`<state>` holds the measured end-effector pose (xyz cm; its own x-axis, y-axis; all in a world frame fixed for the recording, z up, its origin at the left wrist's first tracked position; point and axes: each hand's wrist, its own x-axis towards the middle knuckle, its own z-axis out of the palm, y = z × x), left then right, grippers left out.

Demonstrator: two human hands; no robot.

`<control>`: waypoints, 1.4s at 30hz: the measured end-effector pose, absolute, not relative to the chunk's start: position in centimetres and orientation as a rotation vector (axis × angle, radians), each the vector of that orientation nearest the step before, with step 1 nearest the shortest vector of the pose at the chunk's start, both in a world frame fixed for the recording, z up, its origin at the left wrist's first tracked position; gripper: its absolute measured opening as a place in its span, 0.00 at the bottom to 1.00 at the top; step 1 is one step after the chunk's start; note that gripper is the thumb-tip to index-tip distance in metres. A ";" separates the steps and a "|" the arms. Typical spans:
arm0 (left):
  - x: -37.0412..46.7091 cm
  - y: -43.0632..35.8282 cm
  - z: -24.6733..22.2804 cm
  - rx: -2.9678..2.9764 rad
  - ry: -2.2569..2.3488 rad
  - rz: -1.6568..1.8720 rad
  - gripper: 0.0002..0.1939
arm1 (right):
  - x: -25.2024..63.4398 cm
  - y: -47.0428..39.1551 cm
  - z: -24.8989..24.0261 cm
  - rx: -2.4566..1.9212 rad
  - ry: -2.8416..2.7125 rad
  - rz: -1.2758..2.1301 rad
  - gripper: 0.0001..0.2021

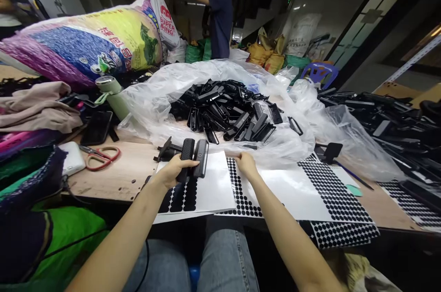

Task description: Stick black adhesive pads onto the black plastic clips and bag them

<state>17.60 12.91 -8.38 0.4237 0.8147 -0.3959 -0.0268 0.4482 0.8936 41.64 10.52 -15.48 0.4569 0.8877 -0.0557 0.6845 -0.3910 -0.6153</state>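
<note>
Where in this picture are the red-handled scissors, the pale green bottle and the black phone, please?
Red-handled scissors [98, 152]: head view, near the pivot.
Pale green bottle [119, 104]: head view, middle of the body, below the cap.
Black phone [97, 127]: head view, middle of the dark front face.

The left hand [172, 170] and right hand [246, 165] are bare, with slender forearms uncovered as far as they show. Faded blue denim jeans [220, 260] cover the legs, with a stitched lengthwise seam [241, 255] along the right one.
</note>
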 end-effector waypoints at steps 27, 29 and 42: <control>15.1 11.0 -9.6 1.170 0.708 0.143 0.13 | 30.4 1.2 -9.2 -1.632 -1.412 0.809 0.07; 15.1 11.0 -9.5 1.177 0.703 0.146 0.13 | 30.4 1.0 -9.1 -1.634 -1.418 0.789 0.07; 15.0 10.4 -8.9 1.223 0.672 0.167 0.15 | 30.4 0.6 -9.5 -1.640 -1.355 0.571 0.06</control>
<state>14.98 10.42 -8.85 0.7971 0.4651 -0.3852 0.2302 0.3557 0.9058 30.37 0.58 -9.46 0.2910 0.9378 0.1895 0.5198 0.0113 -0.8542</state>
